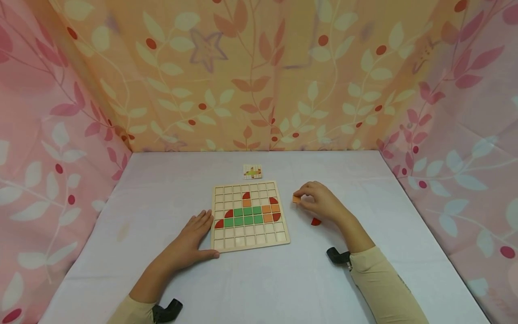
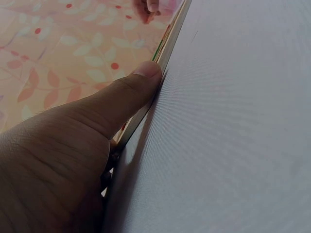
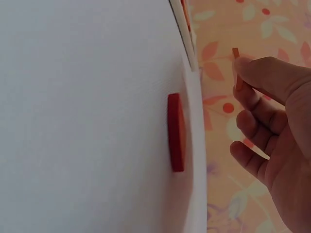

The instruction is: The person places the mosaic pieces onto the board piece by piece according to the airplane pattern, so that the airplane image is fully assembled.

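Observation:
My right hand (image 1: 321, 200) pinches an orange square tile (image 1: 296, 199) between thumb and fingertips, to the right of the wooden grid board (image 1: 251, 240). In the right wrist view the same orange tile (image 3: 237, 70) stands edge-on, apart from the table. The left hand (image 1: 191, 243) rests at the board's left side, fingers straight, and its thumb (image 2: 138, 80) touches the near edge. Green squares (image 1: 248, 219), orange squares (image 1: 265, 209) and red rounded pieces (image 1: 273, 200) lie in the board's cells. One red rounded piece (image 1: 315, 221) lies on the table below the right hand.
Behind the board lies a small picture card (image 1: 252, 171) with a coloured grid pattern. White cloth (image 1: 162, 180) covers the table. Floral curtains (image 1: 259, 76) close off the back and both sides. Black wrist mounts (image 1: 338, 255) sit at the sleeves.

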A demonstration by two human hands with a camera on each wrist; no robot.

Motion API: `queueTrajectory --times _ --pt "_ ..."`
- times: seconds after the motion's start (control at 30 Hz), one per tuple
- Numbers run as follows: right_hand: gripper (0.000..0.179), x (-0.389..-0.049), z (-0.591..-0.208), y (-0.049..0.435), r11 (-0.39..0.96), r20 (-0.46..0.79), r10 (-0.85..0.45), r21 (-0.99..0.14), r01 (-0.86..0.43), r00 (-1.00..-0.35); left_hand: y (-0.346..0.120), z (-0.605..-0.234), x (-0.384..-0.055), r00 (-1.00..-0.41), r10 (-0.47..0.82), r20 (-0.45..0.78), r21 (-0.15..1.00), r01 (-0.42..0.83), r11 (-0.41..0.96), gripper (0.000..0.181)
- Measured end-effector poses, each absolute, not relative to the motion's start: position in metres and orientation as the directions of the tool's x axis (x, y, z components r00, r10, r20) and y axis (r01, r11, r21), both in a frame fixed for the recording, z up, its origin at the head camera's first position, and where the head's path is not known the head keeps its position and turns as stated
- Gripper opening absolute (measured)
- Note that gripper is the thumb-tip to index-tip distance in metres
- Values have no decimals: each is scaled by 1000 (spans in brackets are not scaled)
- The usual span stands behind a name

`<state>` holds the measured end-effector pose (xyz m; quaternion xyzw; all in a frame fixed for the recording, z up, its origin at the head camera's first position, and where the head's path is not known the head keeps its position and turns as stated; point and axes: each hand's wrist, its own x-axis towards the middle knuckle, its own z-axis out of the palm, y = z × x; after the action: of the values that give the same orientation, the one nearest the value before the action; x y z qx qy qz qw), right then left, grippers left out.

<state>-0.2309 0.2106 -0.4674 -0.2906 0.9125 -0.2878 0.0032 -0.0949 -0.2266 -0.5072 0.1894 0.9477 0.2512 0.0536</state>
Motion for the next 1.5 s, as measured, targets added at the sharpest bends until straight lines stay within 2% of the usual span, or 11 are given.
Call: queueTrajectory --times 0.4,0.8,1.0,1.23,1.5 --pt "26 -220 -442 176 626 166 -584 -532 -571 -794 -227 -508 -96 -924 382 -12 488 328 809 120" --pt "24 -207 -434 128 588 143 -678 -483 -649 -721 -227 -509 -97 -925 380 -16 488 324 810 120" --pt "22 -200 -437 110 566 136 -704 -484 -667 -697 -228 -510 -98 -924 381 -16 487 325 811 121" --pt "19 -196 -449 98 515 185 -744 -452 -728 -642 -227 -509 -97 -925 380 -19 488 323 811 121" --pt "18 -192 -461 87 525 166 -750 -439 -729 -640 -227 -510 -97 -926 377 -16 489 322 811 121"
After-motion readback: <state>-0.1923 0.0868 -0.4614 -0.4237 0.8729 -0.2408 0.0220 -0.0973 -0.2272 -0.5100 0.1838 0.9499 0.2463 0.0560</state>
